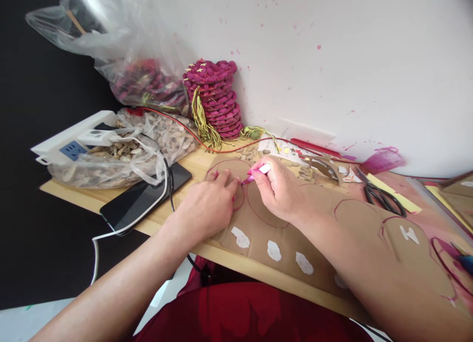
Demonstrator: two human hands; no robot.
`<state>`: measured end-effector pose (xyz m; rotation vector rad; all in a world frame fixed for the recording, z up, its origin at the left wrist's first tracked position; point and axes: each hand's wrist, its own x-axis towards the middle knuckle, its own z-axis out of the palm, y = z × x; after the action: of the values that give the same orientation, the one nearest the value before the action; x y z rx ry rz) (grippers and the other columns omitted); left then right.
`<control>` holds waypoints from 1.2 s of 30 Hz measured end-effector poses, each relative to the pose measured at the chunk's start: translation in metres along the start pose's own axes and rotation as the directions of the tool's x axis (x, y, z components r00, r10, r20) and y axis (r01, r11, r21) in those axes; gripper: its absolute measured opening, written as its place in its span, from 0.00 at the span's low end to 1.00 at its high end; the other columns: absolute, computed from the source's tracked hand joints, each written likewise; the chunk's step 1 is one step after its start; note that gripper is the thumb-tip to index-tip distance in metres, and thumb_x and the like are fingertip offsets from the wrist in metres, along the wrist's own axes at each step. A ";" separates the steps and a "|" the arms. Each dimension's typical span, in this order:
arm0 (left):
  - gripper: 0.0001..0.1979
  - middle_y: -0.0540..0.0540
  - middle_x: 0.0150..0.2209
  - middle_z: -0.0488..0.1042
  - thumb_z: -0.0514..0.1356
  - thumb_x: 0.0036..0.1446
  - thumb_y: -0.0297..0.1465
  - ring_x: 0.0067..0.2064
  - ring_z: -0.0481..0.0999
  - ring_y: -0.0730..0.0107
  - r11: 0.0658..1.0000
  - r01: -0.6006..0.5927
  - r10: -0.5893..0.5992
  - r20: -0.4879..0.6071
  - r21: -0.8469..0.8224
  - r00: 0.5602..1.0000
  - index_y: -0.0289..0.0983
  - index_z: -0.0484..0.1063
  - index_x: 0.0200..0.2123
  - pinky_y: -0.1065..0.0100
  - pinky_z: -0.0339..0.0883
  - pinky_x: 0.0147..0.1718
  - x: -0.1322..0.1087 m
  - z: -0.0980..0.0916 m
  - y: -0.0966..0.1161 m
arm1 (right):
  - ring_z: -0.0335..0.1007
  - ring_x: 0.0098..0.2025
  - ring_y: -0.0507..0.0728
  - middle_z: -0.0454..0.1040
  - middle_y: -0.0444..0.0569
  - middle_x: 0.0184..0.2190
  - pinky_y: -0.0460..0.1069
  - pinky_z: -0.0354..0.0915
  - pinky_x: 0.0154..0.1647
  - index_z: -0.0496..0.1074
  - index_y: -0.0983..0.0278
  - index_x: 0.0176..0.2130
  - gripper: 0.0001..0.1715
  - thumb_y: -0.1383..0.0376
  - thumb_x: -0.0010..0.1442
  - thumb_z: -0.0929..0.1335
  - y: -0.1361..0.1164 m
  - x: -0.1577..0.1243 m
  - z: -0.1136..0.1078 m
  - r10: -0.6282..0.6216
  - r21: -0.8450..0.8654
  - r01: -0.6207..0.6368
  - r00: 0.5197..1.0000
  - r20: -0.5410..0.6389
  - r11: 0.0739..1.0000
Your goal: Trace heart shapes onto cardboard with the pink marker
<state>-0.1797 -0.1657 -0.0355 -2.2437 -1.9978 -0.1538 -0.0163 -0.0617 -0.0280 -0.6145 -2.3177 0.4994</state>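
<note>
Pink spots fleck the white wall (332, 85) behind a wooden table (291, 278). At the far left, a clear plastic bag (133, 41) bulges with magenta pieces; in front of it, a second clear bag (177, 130) holds brown, shell-like chips. On that lower bag rests a white power strip (99, 119) with a plug in it, and its white cable (142, 215) trails across a black smartphone (177, 180) and over the table edge. A magenta stack (221, 103) with yellow-green tassels stands against the wall.

Flat on the table lies a sheet of cardboard (254, 246), drawn with rounded purple outlines and bearing white patches (274, 251). The left hand (209, 201) lies palm down on it, fingers loosely bent; what its palm covers cannot be told. The right hand (279, 189) pinches a white marker (263, 169), purple tip down just beside the left fingertips. The right forearm hides part of the sheet. Beyond it, dark-handled scissors (386, 200) lie near a yellow strip (393, 191).
</note>
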 end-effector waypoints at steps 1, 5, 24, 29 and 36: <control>0.20 0.36 0.57 0.73 0.52 0.65 0.29 0.57 0.74 0.50 1.000 -0.001 0.001 -0.007 0.001 1.000 0.35 0.71 0.58 0.55 0.74 0.51 0.000 0.001 0.000 | 0.70 0.39 0.58 0.75 0.49 0.34 0.54 0.65 0.42 0.66 0.60 0.38 0.08 0.63 0.71 0.61 0.002 0.001 -0.001 -0.009 -0.012 0.008 1.000 -0.007 1.000; 0.22 0.36 0.58 0.73 0.52 0.65 0.29 0.59 0.73 0.48 1.000 -0.003 0.004 -0.016 0.012 1.000 0.36 0.70 0.60 0.55 0.75 0.49 0.000 0.002 -0.001 | 0.70 0.38 0.58 0.75 0.48 0.34 0.54 0.65 0.42 0.66 0.60 0.39 0.08 0.64 0.71 0.61 0.004 0.002 -0.003 -0.021 -0.014 0.021 0.999 -0.032 1.000; 0.21 0.38 0.58 0.73 0.52 0.65 0.31 0.56 0.75 0.51 0.999 0.006 -0.006 -0.016 0.046 1.000 0.38 0.71 0.60 0.58 0.76 0.45 -0.001 0.001 0.000 | 0.75 0.35 0.58 0.79 0.47 0.30 0.52 0.65 0.39 0.65 0.59 0.39 0.08 0.61 0.71 0.61 0.033 0.015 -0.013 0.063 0.019 -0.061 0.996 -0.070 0.998; 0.21 0.38 0.57 0.74 0.52 0.65 0.30 0.55 0.76 0.51 0.999 0.003 -0.001 -0.028 0.046 1.000 0.37 0.72 0.59 0.58 0.76 0.45 0.000 0.002 0.000 | 0.73 0.38 0.59 0.77 0.48 0.32 0.54 0.66 0.42 0.64 0.59 0.38 0.06 0.63 0.71 0.61 0.030 0.014 -0.009 -0.018 -0.055 0.013 0.995 -0.097 0.998; 0.20 0.38 0.56 0.75 0.52 0.64 0.29 0.56 0.75 0.50 0.999 -0.009 0.011 -0.037 0.035 0.999 0.37 0.72 0.57 0.57 0.76 0.46 0.000 0.002 0.000 | 0.69 0.38 0.58 0.74 0.49 0.33 0.54 0.65 0.41 0.65 0.59 0.38 0.06 0.65 0.71 0.61 0.007 0.000 0.002 -0.107 -0.055 0.104 0.993 -0.059 0.993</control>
<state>-0.1800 -0.1657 -0.0371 -2.2125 -1.9549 -0.1572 -0.0152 -0.0562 -0.0329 -0.5217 -2.2971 0.3667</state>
